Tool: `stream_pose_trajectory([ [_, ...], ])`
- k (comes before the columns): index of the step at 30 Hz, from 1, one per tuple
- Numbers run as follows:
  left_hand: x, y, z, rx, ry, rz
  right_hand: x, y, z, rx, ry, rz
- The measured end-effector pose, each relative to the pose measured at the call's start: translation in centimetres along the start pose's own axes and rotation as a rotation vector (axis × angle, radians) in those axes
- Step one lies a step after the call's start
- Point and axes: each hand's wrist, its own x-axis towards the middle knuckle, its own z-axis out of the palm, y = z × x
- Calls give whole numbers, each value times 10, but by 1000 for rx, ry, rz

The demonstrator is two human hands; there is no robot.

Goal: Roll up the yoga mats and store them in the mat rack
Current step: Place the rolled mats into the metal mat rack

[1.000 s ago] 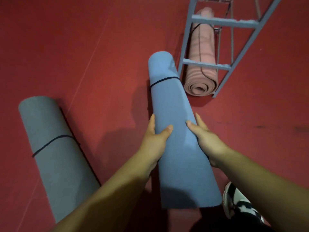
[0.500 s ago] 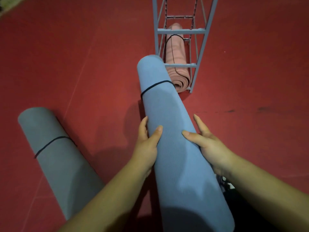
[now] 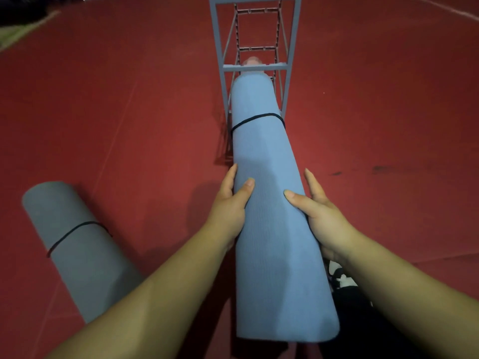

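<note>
A rolled blue yoga mat with a black band round it is lifted off the floor and points away from me. Its far end sits in the lower opening of the grey metal mat rack. My left hand grips its left side, thumb over the top. On its right side my right hand grips it the same way. A pink rolled mat lies inside the rack, mostly hidden behind the blue one. A grey rolled mat with a black band lies on the floor at the left.
The floor is red rubber all round the rack. A black-and-white shoe shows beneath my right forearm. A strip of grass borders the floor at the far left.
Both hands have lifted the blue mat and swung it rightward into line with the rack. Its far end has moved from beside the rack into the rack's lower opening, covering the pink mat.
</note>
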Motion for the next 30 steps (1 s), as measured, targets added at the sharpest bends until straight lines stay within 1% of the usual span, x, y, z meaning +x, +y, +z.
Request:
stream_pose_trajectory([
  [6,17,5,1,14,-6,9,19,-1,-2,11,-2,-10],
  [13,25,-9,-5,34,17,-28,31,12,-5,5,-50,13],
  [23,25,-24,-4,54,20,-27,33,24,-9,5,-89,-27],
  [27,28,-19,-2,48,25,-21,34,22,-9,-15,-62,-46],
  [30,38,-10,2,55,17,8,39,13,-8,5,1,-59],
])
